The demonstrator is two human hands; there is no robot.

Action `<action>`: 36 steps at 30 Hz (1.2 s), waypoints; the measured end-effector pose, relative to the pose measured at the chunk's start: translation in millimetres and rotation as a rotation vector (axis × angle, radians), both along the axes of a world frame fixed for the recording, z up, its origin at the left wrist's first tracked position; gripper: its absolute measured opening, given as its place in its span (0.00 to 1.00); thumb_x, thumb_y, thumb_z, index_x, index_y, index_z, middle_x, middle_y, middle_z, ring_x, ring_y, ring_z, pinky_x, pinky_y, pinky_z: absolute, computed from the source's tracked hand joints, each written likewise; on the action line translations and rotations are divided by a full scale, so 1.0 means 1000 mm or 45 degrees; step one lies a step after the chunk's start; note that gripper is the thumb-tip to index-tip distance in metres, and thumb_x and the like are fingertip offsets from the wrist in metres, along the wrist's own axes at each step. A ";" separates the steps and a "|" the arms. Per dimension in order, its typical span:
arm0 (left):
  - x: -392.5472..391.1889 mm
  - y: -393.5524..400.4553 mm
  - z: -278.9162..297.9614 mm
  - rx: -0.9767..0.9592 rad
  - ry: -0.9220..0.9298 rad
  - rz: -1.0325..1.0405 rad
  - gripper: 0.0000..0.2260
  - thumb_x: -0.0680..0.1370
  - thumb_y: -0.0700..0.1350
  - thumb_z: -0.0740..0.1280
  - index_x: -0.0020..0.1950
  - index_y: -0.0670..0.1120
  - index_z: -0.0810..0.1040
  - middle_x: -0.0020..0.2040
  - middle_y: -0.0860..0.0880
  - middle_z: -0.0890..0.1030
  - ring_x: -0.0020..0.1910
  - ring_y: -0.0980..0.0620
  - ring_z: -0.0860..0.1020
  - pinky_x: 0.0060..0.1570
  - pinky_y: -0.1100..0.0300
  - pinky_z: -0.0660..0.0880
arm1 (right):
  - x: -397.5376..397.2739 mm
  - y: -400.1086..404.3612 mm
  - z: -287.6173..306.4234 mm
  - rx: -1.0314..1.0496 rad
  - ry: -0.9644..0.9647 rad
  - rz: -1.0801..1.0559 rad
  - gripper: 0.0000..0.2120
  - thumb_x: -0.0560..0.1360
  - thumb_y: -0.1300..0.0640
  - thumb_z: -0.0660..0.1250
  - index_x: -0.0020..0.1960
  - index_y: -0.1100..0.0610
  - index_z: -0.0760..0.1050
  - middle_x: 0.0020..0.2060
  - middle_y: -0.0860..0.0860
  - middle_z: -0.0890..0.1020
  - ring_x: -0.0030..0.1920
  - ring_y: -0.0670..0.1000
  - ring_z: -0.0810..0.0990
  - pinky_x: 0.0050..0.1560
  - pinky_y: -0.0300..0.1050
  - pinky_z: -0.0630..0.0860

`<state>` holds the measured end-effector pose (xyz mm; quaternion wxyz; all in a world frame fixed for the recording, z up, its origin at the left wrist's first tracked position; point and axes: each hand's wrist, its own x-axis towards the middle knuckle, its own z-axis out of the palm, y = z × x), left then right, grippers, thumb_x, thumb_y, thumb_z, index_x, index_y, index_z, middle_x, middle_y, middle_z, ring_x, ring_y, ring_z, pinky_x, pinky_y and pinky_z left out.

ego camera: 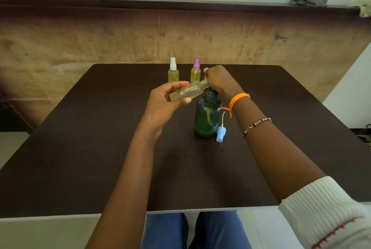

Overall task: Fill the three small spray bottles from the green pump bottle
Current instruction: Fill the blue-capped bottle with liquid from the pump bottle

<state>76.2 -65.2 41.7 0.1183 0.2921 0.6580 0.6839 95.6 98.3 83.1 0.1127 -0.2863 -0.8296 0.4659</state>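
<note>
A: Where is the third spray bottle (185,92) right now?

B: In the left hand (168,100), fingers and thumb curled round its body. It lies tilted, nearly flat, with its long axis running from about eight o'clock at the base up to two o'clock at the open neck.

A: And the neck meets what?

B: The spout of the green pump bottle (206,116), which stands upright on the table (80,148) just below and to the four o'clock side of that neck. The right hand (218,80) sits on top of the pump head, fingers curled down over it; how hard it presses cannot be told.

A: So the next move depends on that line-up?

B: Probably. The neck must stay at the spout, or liquid would spill onto the table.

A: The others?

B: The white-capped bottle (173,72) and purple-capped bottle (195,72) stand at twelve o'clock, both yellow-filled. The blue spray cap (220,134) lies at four o'clock beside the pump bottle's base.
</note>
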 end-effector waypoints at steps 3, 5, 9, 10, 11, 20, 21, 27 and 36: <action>0.001 -0.002 0.005 0.002 0.010 -0.004 0.17 0.70 0.31 0.71 0.57 0.44 0.78 0.49 0.53 0.82 0.46 0.63 0.80 0.46 0.71 0.75 | 0.000 -0.003 0.008 -0.117 -0.057 0.023 0.14 0.80 0.59 0.52 0.38 0.61 0.69 0.29 0.55 0.72 0.28 0.50 0.69 0.28 0.40 0.67; 0.002 -0.004 0.006 -0.006 0.022 -0.006 0.18 0.70 0.31 0.71 0.58 0.43 0.78 0.49 0.53 0.82 0.46 0.64 0.80 0.44 0.71 0.74 | 0.002 -0.005 0.013 -0.152 -0.102 0.070 0.11 0.78 0.62 0.52 0.41 0.61 0.70 0.33 0.58 0.75 0.31 0.53 0.72 0.34 0.42 0.70; -0.001 -0.006 0.007 -0.019 0.027 -0.002 0.18 0.70 0.32 0.71 0.58 0.45 0.79 0.49 0.53 0.82 0.48 0.62 0.80 0.45 0.71 0.74 | 0.000 -0.003 0.011 -0.149 -0.094 0.044 0.12 0.78 0.63 0.53 0.40 0.62 0.72 0.33 0.58 0.76 0.34 0.55 0.74 0.36 0.41 0.74; -0.002 -0.006 0.006 -0.022 0.031 -0.002 0.18 0.70 0.32 0.71 0.57 0.45 0.79 0.49 0.53 0.82 0.48 0.62 0.80 0.45 0.70 0.74 | -0.003 -0.003 0.008 -0.182 -0.072 0.016 0.13 0.78 0.62 0.53 0.39 0.63 0.72 0.31 0.58 0.76 0.35 0.56 0.74 0.39 0.44 0.75; -0.002 -0.005 0.006 -0.026 0.030 -0.001 0.18 0.70 0.31 0.71 0.57 0.45 0.79 0.49 0.53 0.82 0.47 0.62 0.80 0.45 0.70 0.74 | -0.003 -0.003 0.005 -0.220 -0.059 0.002 0.14 0.79 0.61 0.53 0.38 0.63 0.72 0.30 0.59 0.77 0.38 0.58 0.75 0.45 0.49 0.77; 0.002 -0.004 0.007 -0.029 0.031 -0.019 0.17 0.71 0.32 0.71 0.57 0.45 0.79 0.49 0.54 0.82 0.47 0.64 0.80 0.45 0.72 0.74 | -0.002 0.000 0.009 0.022 -0.147 0.090 0.18 0.81 0.55 0.49 0.48 0.64 0.75 0.42 0.59 0.78 0.40 0.55 0.76 0.40 0.44 0.72; 0.002 -0.004 0.008 -0.025 0.030 -0.021 0.17 0.71 0.31 0.71 0.57 0.45 0.79 0.49 0.54 0.82 0.47 0.64 0.80 0.45 0.72 0.73 | -0.003 0.001 0.009 0.009 -0.136 0.099 0.17 0.81 0.57 0.49 0.47 0.63 0.74 0.41 0.58 0.77 0.38 0.54 0.76 0.39 0.42 0.72; 0.002 -0.003 0.004 -0.023 0.015 -0.025 0.17 0.71 0.31 0.71 0.56 0.46 0.78 0.48 0.54 0.82 0.46 0.65 0.79 0.45 0.72 0.74 | -0.004 0.005 -0.003 -0.001 -0.059 0.075 0.06 0.81 0.60 0.51 0.51 0.55 0.67 0.33 0.47 0.68 0.32 0.44 0.67 0.29 0.33 0.68; 0.003 -0.005 0.008 -0.022 0.020 -0.031 0.17 0.71 0.32 0.71 0.58 0.44 0.79 0.50 0.52 0.82 0.47 0.64 0.80 0.44 0.72 0.74 | -0.003 0.000 0.005 0.025 -0.073 0.020 0.19 0.79 0.52 0.50 0.51 0.63 0.75 0.45 0.59 0.79 0.44 0.57 0.76 0.47 0.51 0.74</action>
